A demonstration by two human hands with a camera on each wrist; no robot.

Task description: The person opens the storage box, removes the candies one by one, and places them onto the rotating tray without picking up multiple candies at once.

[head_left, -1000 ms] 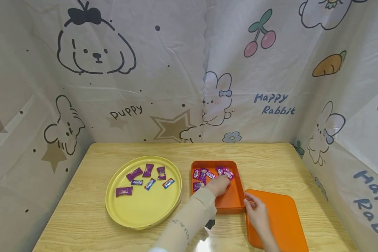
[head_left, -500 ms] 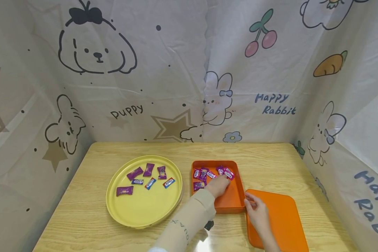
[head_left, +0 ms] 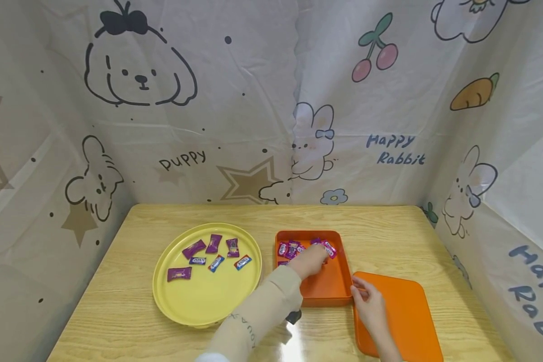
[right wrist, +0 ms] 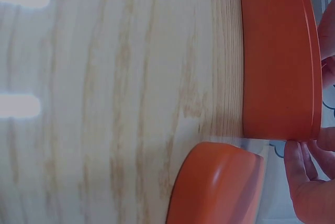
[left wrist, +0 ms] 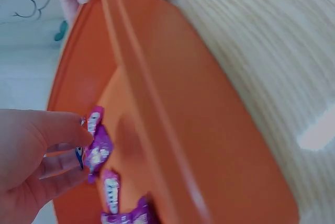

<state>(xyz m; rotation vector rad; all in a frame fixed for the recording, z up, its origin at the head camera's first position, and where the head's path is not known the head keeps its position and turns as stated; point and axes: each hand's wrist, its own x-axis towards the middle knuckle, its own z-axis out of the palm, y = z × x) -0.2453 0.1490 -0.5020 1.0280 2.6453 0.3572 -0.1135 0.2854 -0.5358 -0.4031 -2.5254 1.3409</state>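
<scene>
My left hand [head_left: 311,260] is inside the orange box [head_left: 326,302], low over the candies. In the left wrist view, its thumb and fingers pinch a small candy [left wrist: 80,153] whose blue and red wrapper shows between them. Beside the fingertips lie a purple candy [left wrist: 99,152] and a pink one [left wrist: 111,190]. More pink candies [head_left: 329,248] lie along the back of the box, some partly hidden by the hand. My right hand [head_left: 370,304] holds the box's right wall, thumb and fingers at the rim, its wrist over the orange lid [head_left: 402,311].
A round yellow tray [head_left: 199,306] stands to the left, bearing several purple candies [head_left: 179,274] and several blue-and-red ones [head_left: 243,262]. The lid lies flat to the right of the box. A printed cloth [head_left: 235,125] encloses the wooden table [head_left: 375,226] at the back and sides.
Over the last half second my left hand has shifted slightly left and back within the box, its forearm swinging left. My right hand has stayed on the box wall.
</scene>
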